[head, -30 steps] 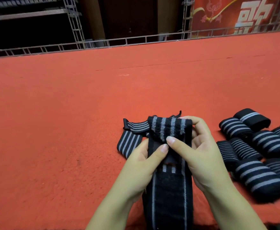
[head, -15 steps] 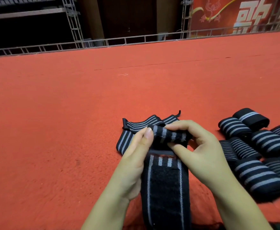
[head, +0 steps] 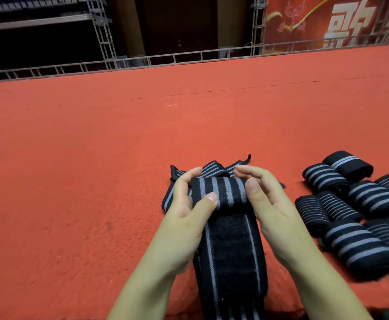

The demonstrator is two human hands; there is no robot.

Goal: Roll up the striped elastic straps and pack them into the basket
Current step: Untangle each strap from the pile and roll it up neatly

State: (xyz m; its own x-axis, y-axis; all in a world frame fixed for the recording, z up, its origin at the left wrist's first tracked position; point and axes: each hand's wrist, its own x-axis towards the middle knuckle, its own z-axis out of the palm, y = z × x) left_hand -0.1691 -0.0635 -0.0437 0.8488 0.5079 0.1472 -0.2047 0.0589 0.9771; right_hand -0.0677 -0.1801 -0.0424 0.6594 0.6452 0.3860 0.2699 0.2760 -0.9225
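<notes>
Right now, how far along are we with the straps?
Done: a pile of rolled straps lies on the red carpet to the right. In hand: the left hand and right hand are rolling one strap, most of it unrolled. Left: a loose strap behind, and all the packing; no basket is in view.

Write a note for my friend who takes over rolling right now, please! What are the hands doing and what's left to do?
Left hand: grips the left end of the roll, thumb on top.
Right hand: holds the right end, fingers curled over it.
Strap being rolled: only a small roll so far, its long flat tail runs back toward the person.
Another loose strap lies unrolled just behind the hands on the red carpet.
Finished rolls: a pile on the carpet to the right.
Left to do: finish this roll, roll the loose strap, then pack all rolls. No basket is in view.
</notes>
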